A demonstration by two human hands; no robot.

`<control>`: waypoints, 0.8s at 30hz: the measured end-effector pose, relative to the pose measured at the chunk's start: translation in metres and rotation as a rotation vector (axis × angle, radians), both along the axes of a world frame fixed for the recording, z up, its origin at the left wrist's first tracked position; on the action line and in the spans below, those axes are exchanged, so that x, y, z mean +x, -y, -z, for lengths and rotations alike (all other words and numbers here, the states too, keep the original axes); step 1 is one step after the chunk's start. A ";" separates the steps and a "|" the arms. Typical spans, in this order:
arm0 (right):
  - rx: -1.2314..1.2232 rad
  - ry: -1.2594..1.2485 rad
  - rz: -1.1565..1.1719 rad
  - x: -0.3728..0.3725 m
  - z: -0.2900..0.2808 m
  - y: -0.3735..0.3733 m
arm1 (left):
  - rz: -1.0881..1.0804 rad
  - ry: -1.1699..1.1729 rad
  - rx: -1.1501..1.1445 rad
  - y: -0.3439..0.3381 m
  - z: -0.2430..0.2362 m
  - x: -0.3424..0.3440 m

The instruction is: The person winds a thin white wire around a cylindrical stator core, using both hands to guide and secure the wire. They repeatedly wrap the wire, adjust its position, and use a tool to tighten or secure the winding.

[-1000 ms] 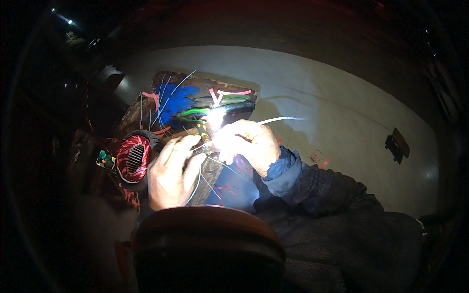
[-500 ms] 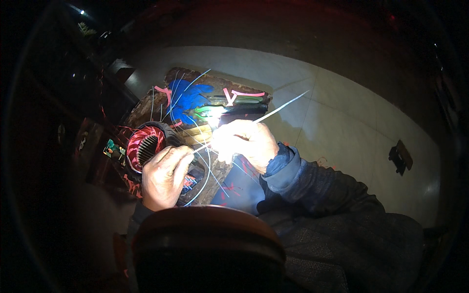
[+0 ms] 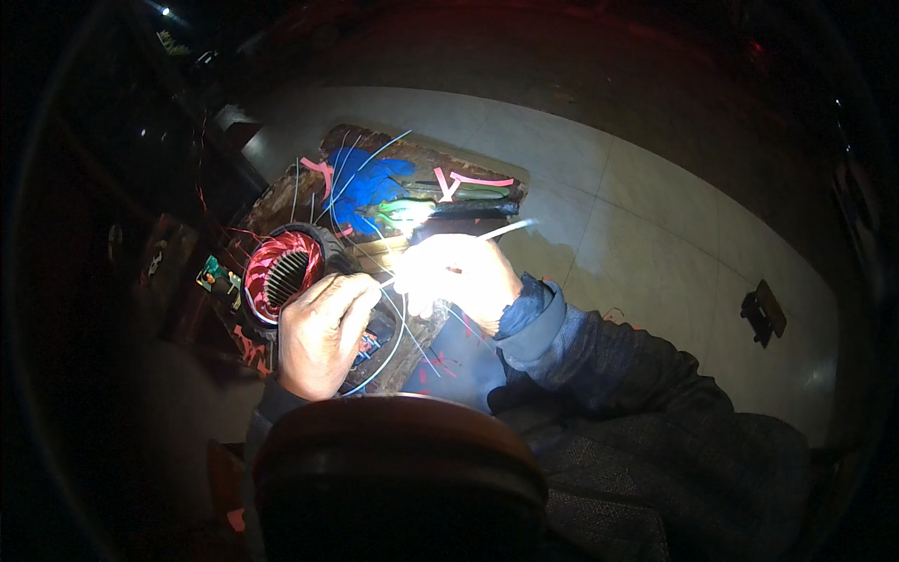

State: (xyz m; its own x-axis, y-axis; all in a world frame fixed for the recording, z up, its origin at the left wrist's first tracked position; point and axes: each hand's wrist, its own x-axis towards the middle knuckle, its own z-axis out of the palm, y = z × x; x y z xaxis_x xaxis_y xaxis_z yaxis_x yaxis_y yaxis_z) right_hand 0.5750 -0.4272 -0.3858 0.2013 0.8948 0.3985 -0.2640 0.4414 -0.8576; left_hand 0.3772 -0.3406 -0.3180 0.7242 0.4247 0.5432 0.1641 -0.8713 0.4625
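A thin whitish tube [image 3: 507, 229] runs between my two hands, its free end sticking out past the right one toward the upper right. My left hand [image 3: 325, 339] pinches its near-left part between thumb and fingers. Strong light washes out my right hand [image 3: 461, 281], whose curled fingers close around the same tube. Just left of my left hand sits a motor stator [image 3: 281, 273] with red windings and a ribbed metal bore. Several similar thin pale tubes [image 3: 404, 339] lie bent around and beneath the hands.
A worn wooden bench [image 3: 403, 145] carries a blue glove [image 3: 370, 184], green-handled pliers [image 3: 405, 214], a dark tool [image 3: 478, 208] and pink strips [image 3: 480, 182]. A small dark object [image 3: 763, 312] rests on the tiled floor at right. Red wires [image 3: 245, 231] trail from the stator.
Less of the tube sticks out past my right hand, and its free end has dropped and moved left. My hands are slightly closer together. The view has shifted a little.
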 end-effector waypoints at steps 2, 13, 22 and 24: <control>-0.029 -0.016 0.001 0.001 0.000 0.000 | -0.007 0.018 -0.019 -0.001 0.001 -0.002; -0.130 0.018 0.048 0.003 0.000 0.001 | 0.005 -0.021 -0.048 -0.003 -0.002 -0.004; -0.111 0.056 0.083 -0.009 -0.005 -0.012 | -0.001 0.030 0.003 -0.012 0.000 -0.007; -0.123 -0.046 0.054 -0.005 -0.011 -0.016 | -0.050 0.023 -0.023 -0.018 -0.002 -0.015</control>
State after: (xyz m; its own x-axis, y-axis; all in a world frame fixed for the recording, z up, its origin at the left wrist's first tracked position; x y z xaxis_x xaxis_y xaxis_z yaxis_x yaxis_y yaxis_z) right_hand 0.5704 -0.4115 -0.3746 0.2657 0.9238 0.2758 -0.2830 0.3482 -0.8937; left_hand 0.3625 -0.3228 -0.3157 0.6893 0.4721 0.5495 0.1957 -0.8516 0.4862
